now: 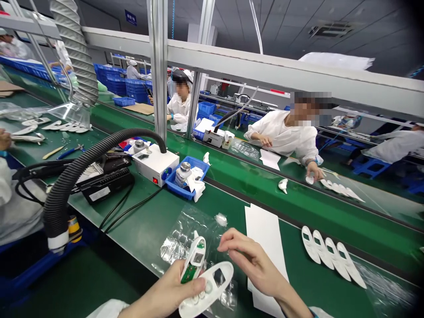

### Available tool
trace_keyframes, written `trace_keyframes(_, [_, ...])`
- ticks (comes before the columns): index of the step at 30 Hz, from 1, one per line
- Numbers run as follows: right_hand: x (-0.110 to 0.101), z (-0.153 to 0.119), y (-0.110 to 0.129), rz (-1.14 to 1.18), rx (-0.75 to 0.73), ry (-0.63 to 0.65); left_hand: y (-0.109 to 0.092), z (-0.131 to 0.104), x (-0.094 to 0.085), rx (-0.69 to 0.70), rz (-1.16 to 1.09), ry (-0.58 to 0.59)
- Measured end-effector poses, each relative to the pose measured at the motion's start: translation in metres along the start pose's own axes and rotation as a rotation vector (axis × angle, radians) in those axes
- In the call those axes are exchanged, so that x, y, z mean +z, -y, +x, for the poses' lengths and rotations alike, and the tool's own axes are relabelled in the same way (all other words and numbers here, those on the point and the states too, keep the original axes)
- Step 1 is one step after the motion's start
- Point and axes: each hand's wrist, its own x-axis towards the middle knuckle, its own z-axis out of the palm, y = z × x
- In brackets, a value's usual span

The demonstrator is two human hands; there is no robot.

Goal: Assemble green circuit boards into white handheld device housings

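My left hand (pixel 170 287) is closed on two white plastic parts. One is an oval front shell (pixel 217 279) with a dark rectangular window and round button openings. Behind it, pinched by the same fingers, is a narrower white housing (pixel 198 254) with a green circuit board showing inside. To the right, my right hand (pixel 247 258) hovers with fingers loosely bent and apart, and nothing shows between them. Under the parts lies clear plastic film (pixel 175 247). A small clear wrapped piece (pixel 221 219) rests just beyond my right fingertips.
White paper sheets (pixel 265 234) lie right of centre, beside a row of several white shells (pixel 326 251). A blue tray (pixel 170 187) holds a bottle and tissues. A white box (pixel 155 163) and black hose (pixel 89 159) stand left. Across the green conveyor (pixel 232 190), a co-worker (pixel 285 132) handles parts.
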Motion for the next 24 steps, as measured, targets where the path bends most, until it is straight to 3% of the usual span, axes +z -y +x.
trace_keyframes(2, [0.015, 0.001, -0.002, -0.063, 0.015, -0.105, 0.011, 0.0, -0.003, 0.049, 0.061, -0.083])
trace_keyframes(7, [0.048, 0.009, 0.001, -0.264, -0.003, -0.051, 0.015, -0.006, -0.001, 0.14, 0.191, -0.095])
trace_keyframes(11, [0.054, 0.016, 0.002, -0.323, -0.06, -0.033, 0.01, -0.009, 0.0, 0.169, 0.222, -0.06])
trace_keyframes(15, [0.059, 0.016, 0.004, -0.483, -0.233, -0.054, 0.004, -0.013, 0.002, 0.202, 0.203, -0.06])
trace_keyframes(18, [0.076, 0.007, 0.007, -0.6, -0.398, -0.073, -0.001, -0.018, 0.005, 0.236, 0.173, -0.076])
trace_keyframes(21, [0.089, -0.001, 0.003, -0.501, -0.508, -0.133, 0.0, -0.018, 0.003, 0.258, 0.111, -0.094])
trace_keyframes(24, [0.076, 0.006, -0.013, -0.371, -0.412, -0.245, 0.008, -0.013, -0.005, 0.222, 0.035, -0.185])
